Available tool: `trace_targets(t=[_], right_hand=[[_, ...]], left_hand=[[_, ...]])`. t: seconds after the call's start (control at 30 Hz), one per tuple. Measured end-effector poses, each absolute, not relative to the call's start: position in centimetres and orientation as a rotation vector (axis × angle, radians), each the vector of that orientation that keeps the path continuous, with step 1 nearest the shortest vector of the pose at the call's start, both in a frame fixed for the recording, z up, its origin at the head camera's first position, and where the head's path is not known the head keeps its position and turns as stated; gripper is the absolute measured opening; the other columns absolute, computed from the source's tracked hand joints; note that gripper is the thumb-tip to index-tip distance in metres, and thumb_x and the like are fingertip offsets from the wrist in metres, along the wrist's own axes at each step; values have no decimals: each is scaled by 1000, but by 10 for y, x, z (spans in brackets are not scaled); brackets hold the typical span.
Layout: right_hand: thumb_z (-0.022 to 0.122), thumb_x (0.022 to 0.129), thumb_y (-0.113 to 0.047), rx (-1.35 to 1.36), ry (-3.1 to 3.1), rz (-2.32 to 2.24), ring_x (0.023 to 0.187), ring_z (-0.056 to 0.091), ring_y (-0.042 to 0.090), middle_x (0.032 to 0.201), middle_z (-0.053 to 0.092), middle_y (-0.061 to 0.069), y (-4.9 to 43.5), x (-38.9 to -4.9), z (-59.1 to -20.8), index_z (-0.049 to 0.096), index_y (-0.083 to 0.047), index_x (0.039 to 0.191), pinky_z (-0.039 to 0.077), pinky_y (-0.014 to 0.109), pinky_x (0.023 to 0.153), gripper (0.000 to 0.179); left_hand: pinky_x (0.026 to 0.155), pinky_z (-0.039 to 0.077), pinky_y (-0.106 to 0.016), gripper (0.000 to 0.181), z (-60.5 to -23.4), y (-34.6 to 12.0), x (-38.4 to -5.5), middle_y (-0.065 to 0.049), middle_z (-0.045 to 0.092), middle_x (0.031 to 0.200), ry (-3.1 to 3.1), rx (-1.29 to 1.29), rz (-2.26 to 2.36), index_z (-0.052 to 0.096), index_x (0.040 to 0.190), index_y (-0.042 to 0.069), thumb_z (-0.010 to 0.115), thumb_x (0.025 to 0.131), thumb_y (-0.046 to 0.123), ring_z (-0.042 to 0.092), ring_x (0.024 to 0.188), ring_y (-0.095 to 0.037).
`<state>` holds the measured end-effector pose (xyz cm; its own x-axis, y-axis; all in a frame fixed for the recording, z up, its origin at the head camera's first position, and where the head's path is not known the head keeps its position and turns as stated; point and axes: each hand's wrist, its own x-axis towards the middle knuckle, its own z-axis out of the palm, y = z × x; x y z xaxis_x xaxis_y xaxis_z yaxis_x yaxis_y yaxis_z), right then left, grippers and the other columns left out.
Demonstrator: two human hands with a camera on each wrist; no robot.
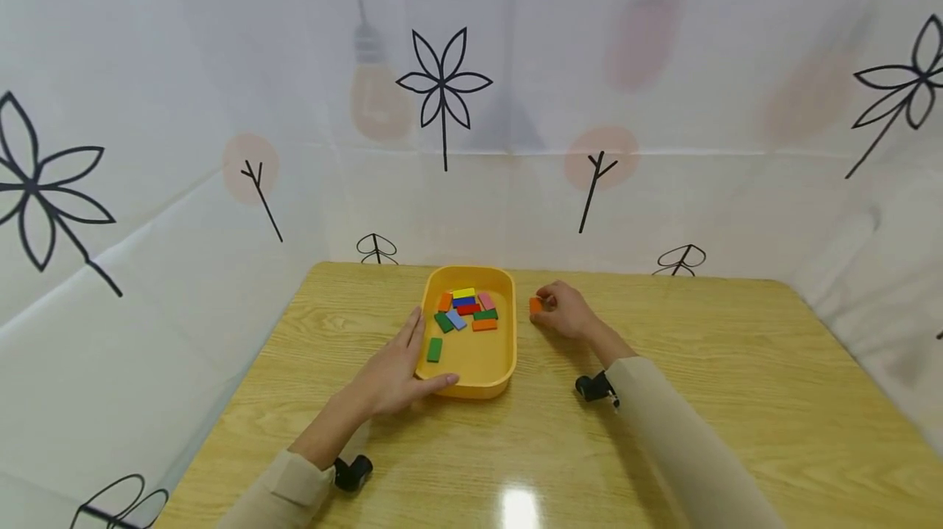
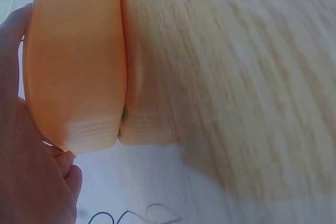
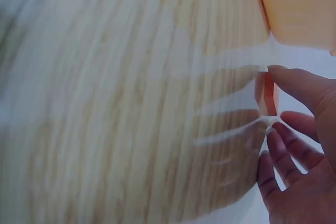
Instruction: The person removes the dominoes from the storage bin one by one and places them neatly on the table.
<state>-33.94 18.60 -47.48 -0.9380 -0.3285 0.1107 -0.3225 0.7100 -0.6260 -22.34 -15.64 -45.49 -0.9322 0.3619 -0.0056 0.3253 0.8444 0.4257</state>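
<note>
Two beige sleeves (image 1: 696, 439) enter from the near edge, each with a small black camera (image 1: 354, 473) at the wrist. The left hand (image 1: 386, 377) grips the near left corner of a yellow tray (image 1: 479, 361), nearly spread, its thumb over the near rim and its fingers along the left wall. Within the tray, a green block (image 1: 435, 350) lies apart, nearest the thumb. Farther back, nine blocks lie clustered: orange (image 1: 485, 325), light blue (image 1: 456, 319), two green, red (image 1: 468, 309), blue, pink (image 1: 485, 300), a second orange and, farthest, yellow (image 1: 463, 293). Just beside the tray's right wall, the right hand (image 1: 567, 312) pinches an orange block (image 1: 535, 306), thumb and fingertip parted only by its length; whether the block touches the wooden table (image 1: 737, 365) cannot be told. Beyond the table's far edge hangs a white sheet (image 1: 516, 210) printed with black-outlined flowers (image 1: 442, 83).
</note>
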Motion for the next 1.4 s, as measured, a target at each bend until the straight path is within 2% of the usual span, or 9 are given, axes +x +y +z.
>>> trace_targets(t=[0.13,0.53,1.0,1.4], right_hand=[[74,93,-12,-534,2856,-1056,118,57,47,130,56,32,190,-337,-472,54,15,135,49,56,100,54],[74,94,-17,-611,2854,-996,115,57,46,129,55,31,205,-320,-457,53,14,138,51,57,95,58],[72,97,-19,-696,2849,-1021,117,54,48,131,52,30,211,-297,-443,51,11,140,49,60,97,56],[73,97,-21,-771,2836,-1035,115,57,40,133,54,27,202,-279,-429,54,6,140,49,57,96,54]], left_hand=[[120,31,-53,117,-457,-157,-225,-5,-4,172,2931,558,645,2,165,8,53,88,80,25,153,-35],[121,29,-51,116,-457,-158,-227,-4,-6,172,2938,562,628,1,165,8,52,89,80,24,154,-34],[120,31,-52,119,-458,-159,-226,-7,-4,172,2941,572,622,4,165,6,49,87,84,26,153,-36],[120,31,-51,117,-457,-158,-227,-5,-5,172,2934,553,618,2,165,7,53,89,80,25,153,-34]])
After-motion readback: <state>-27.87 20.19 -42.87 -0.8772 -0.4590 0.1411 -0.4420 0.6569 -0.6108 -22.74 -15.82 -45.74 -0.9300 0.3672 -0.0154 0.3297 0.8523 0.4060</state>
